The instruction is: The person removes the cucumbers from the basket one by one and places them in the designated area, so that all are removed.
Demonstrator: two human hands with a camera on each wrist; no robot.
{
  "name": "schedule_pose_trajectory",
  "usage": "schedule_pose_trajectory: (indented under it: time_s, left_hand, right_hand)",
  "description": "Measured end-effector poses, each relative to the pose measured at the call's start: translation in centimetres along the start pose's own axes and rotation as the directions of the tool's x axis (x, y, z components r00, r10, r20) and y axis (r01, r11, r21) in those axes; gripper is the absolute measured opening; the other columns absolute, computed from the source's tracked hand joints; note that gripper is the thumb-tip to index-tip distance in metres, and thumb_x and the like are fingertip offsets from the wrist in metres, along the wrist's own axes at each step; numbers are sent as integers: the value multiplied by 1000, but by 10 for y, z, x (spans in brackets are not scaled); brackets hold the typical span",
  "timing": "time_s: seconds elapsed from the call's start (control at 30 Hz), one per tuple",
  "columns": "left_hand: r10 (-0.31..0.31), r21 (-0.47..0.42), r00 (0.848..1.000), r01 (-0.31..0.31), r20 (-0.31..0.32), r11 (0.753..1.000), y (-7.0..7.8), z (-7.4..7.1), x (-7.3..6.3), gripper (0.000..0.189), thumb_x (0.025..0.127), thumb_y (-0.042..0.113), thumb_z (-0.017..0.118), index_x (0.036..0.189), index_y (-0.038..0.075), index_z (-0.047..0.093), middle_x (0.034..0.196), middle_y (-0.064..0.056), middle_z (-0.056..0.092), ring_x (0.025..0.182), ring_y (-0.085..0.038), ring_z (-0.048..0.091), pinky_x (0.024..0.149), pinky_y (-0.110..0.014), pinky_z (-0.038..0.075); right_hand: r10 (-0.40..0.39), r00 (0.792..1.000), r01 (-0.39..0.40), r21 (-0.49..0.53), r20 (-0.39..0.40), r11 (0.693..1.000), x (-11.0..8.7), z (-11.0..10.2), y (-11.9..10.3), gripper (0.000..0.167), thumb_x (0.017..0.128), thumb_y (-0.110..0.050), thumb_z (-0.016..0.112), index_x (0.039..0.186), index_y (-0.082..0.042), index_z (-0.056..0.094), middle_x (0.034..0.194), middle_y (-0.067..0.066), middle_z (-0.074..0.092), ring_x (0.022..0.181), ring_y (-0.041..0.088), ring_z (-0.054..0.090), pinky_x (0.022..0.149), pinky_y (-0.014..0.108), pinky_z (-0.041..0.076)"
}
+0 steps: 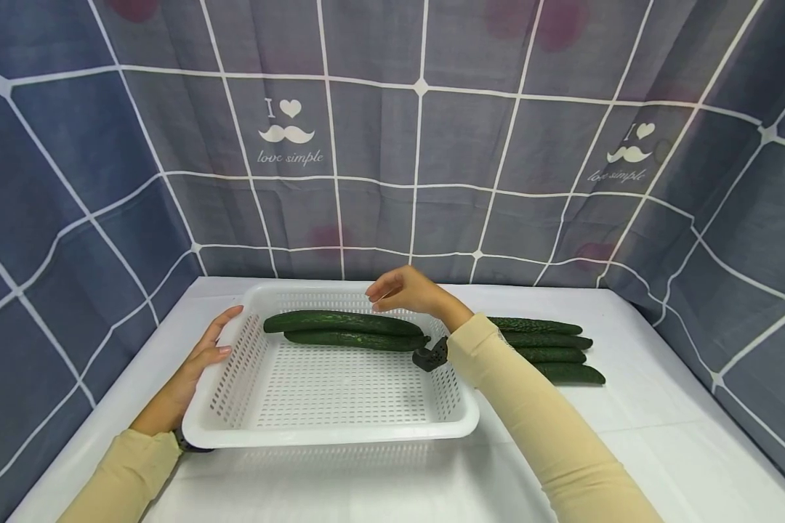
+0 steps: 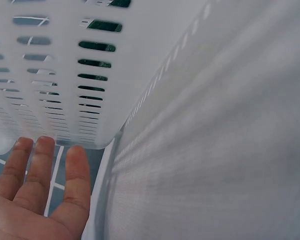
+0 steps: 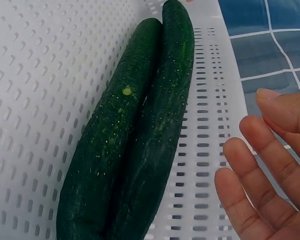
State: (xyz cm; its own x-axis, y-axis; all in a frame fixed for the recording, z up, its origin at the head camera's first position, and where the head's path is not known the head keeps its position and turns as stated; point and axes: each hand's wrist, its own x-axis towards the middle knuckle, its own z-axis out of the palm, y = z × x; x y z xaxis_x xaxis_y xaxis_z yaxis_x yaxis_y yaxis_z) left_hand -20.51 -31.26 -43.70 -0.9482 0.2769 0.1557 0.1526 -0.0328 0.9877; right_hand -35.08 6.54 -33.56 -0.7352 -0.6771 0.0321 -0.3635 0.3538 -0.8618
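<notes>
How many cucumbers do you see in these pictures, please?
6: two cucumbers side by side in the white basket; four cucumbers on the table, partly behind the right sleeve. More may be hidden there.

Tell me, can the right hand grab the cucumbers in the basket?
Probably yes. The right hand looks empty and is close to the two cucumbers inside the basket; nothing seems to lie between them.
</notes>
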Motion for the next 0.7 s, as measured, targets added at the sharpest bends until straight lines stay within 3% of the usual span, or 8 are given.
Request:
schedule_pose_trajectory:
  time_s: [0.23,0.43,0.7]
  left_hand:
    - [-32,21,999,32,-3,999,1,0,-1,66,110,26,37,169,47,17,163,1,19,131,-17,45,94,-47,46]
    - [-21,18,1000,21,4,1000,1,0,-1,66,110,24,36,169,46,16,164,2,18,132,-16,43,95,-45,46]
    - [-22,24,1000,22,2,999,2,1,-1,67,110,25,37,170,45,15,165,0,16,133,-17,42,95,-47,45]
  right_hand:
    - [12,1000,-11,-49,17,999,7,5,-1,34,96,6,76,128,15,69,129,30,71,119,33,71,100,36,56]
    - [42,999,-42,-65,0,997,11,10,-4,33,95,6,76,127,14,70,126,30,72,116,32,72,98,36,57]
    - [103,994,-106,-137,-29,985,16,17,-4,31,94,2,79,124,9,74,119,20,78,113,29,74,98,35,57]
